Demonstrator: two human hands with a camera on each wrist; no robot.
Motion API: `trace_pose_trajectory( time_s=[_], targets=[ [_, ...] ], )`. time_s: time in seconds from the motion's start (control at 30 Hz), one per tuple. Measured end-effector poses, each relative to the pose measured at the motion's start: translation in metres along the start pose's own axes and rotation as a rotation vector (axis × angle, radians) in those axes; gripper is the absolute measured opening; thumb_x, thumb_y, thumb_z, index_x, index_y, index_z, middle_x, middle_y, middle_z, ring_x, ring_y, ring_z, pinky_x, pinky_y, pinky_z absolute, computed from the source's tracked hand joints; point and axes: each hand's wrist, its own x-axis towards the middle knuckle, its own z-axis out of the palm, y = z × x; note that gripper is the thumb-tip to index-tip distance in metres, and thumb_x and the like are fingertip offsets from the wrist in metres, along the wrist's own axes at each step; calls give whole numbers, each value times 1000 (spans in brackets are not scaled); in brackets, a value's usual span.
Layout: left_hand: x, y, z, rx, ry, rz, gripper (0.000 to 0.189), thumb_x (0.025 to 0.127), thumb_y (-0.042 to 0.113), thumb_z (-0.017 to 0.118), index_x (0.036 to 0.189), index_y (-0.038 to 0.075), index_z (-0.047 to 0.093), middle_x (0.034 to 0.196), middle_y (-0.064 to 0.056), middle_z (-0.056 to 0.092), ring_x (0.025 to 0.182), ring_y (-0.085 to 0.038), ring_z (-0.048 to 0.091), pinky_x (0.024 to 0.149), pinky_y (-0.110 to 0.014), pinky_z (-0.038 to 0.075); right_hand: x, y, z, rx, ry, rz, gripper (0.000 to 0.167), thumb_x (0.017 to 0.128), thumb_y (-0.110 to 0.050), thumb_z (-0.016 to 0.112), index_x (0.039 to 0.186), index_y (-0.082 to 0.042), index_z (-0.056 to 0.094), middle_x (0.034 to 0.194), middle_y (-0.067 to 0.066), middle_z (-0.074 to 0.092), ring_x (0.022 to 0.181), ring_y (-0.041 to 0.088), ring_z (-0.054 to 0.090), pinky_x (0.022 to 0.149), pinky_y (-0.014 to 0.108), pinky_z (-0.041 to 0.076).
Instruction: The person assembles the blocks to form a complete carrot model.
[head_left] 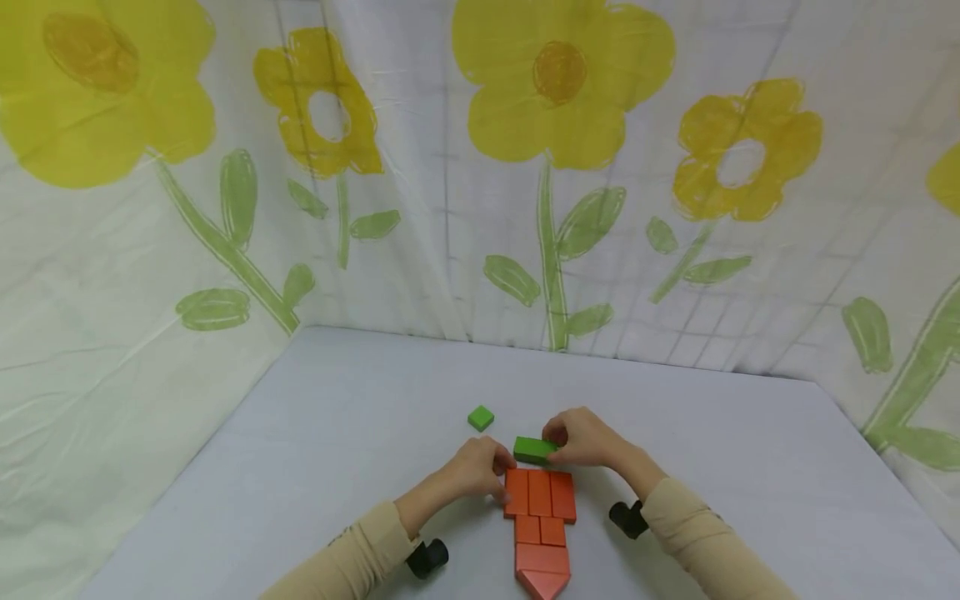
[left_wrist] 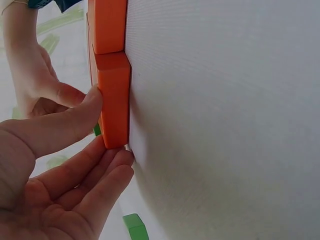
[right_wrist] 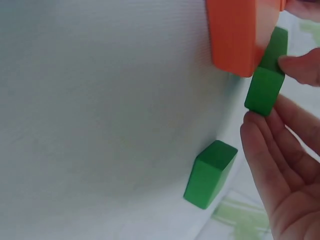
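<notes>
Orange-red blocks (head_left: pixel 539 492) lie fitted together in a column, three wide at the far end, with a triangular block (head_left: pixel 543 584) at the near end. My left hand (head_left: pixel 474 468) is at the far left block (left_wrist: pixel 114 100): the thumb rests against its side, the fairly straight fingers touch its far end. My right hand (head_left: pixel 587 437) pinches a green rectangular block (head_left: pixel 531 450) between thumb and fingers, just beyond the row of three. In the right wrist view, the held green block (right_wrist: pixel 267 85) is close past an orange block's end (right_wrist: pixel 235 45).
A small green block (head_left: pixel 481 418) lies farther off, to the left. The right wrist view shows a green block (right_wrist: pixel 210 175) on the table beside the right hand. Black wrist devices (head_left: pixel 427 558) sit under both sleeves. A flower-patterned curtain (head_left: pixel 420 167) hangs behind the white table (head_left: pixel 337 417).
</notes>
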Motion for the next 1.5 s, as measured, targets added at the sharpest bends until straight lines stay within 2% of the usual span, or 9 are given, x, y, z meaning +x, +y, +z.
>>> trace_pose_trajectory(
  time_s=[0.23,0.47,0.9,1.0,1.17,1.27,1.33,1.5],
  targets=[
    [0,3,2,29,34,-25,38,65,1,86,99,-3,69,79,-2,56,73,-14,48,65,-27,45,-6,2,0,73,-65,-6,17,78,-9,76,93,-3,71,85,-2,66,76,8,56,69,26,49],
    [-3,9,2,55,79,-73,38,63,2,88,94,-2,68,78,-3,55,73,-15,48,67,-30,46,-4,6,4,62,-56,-18,10,90,-9,67,95,-3,72,90,1,70,80,9,60,71,26,50],
    [-5,10,2,57,90,-80,34,63,2,88,89,-2,68,77,-3,56,72,-15,49,65,-29,47,-4,3,3,55,-80,-45,9,88,-7,69,94,-2,73,87,0,71,79,8,61,70,25,50],
    [-5,10,2,63,88,-81,34,63,3,89,89,-2,68,77,-3,56,72,-15,49,65,-29,47,-3,2,-1,42,-49,-23,10,89,-8,68,94,-2,73,88,1,71,79,9,61,69,25,50],
    [-4,9,3,72,87,-80,34,63,4,89,89,-2,68,78,-3,57,73,-15,51,67,-30,48,-1,0,-13,0,84,67,10,90,-2,64,96,2,71,88,6,69,79,17,63,68,30,51],
    [-5,9,3,77,89,-74,34,62,4,89,88,-2,68,78,-3,58,73,-15,51,67,-30,48,3,0,-17,-28,127,105,10,89,3,63,96,4,70,87,9,69,80,22,63,71,35,52],
    [-5,9,3,75,89,-71,34,62,4,89,88,-2,68,77,-3,58,72,-15,51,66,-30,48,7,2,-17,-32,130,112,10,88,5,63,95,5,70,89,11,69,81,23,64,72,36,53],
    [-6,9,2,59,90,-65,33,63,5,89,88,-3,68,77,-3,58,72,-15,51,66,-30,47,26,-4,-6,-44,90,61,11,87,4,64,97,4,70,91,11,70,84,24,65,75,36,53]
  ],
)
